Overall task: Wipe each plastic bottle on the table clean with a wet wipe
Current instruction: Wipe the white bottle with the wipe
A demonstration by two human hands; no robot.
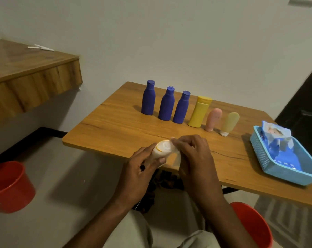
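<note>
Six bottles stand in a row on the table (115, 126): three purple bottles (148, 98) (166, 104) (181, 108), one yellow bottle (199, 112), one pink tube (213, 119) and one beige tube (229, 123). A seventh, the pale bottle (162, 149), is over the near edge. The blue basket (260, 154) at the right holds one wipe pack (277, 138), and two red buckets (8, 187) (250, 224) sit on the floor. The left hand (140, 167) grips the pale bottle, its end facing up, while the right hand (192, 153) pinches a wet wipe (176, 160) against it.

Left hand (142, 167): fingers curled round a small pale plastic bottle (161, 150).
Right hand (192, 153): fingertips pinch a thin white wet wipe (176, 159) against it.
Forearms (115, 210): bare, converging ahead of the body.
</note>
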